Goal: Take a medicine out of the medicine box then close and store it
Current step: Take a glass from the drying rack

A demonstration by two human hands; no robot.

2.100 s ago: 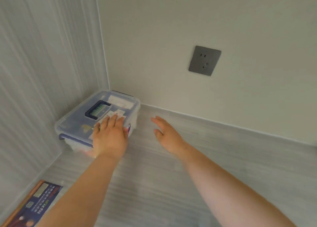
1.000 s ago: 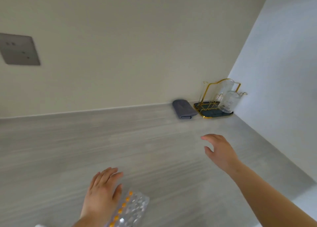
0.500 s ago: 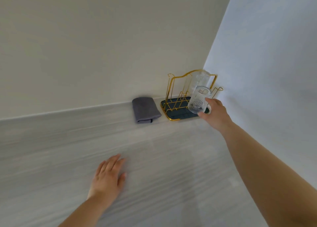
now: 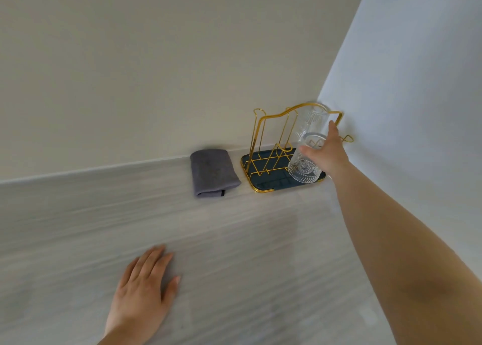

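A: Status on my feed. Right hand [image 4: 329, 154] is far out at the back right corner, grip clamped on a ribbed glass [image 4: 305, 165]. Left hand [image 4: 142, 296] lies flat on the bench [image 4: 260, 240], fingers apart, holding nothing.

B: Where's the medicine box?

A: Not in view, and no medicine either. Can't say from here whether the box is shut or stored.

B: So what does the next move turn on?

A: The glass against the gold wire rack [image 4: 273, 146]. The glass is tipped: base toward me and down, mouth up and away, long axis leaning into the rack. It hangs just above the dark tray [image 4: 263, 185] at the rack's right end. The hand holds it from the right side, so my guess is the clear way out is toward me and left, off the wires.

B: Anything in the way?

A: A second glass [image 4: 313, 120] sits on the rack right behind it, close or touching, can't tell which. A folded grey cloth [image 4: 214, 172] lies just left of the tray, apart from it.

B: Which hand is nearer?

A: The right, by far. The left is well apart, near me.
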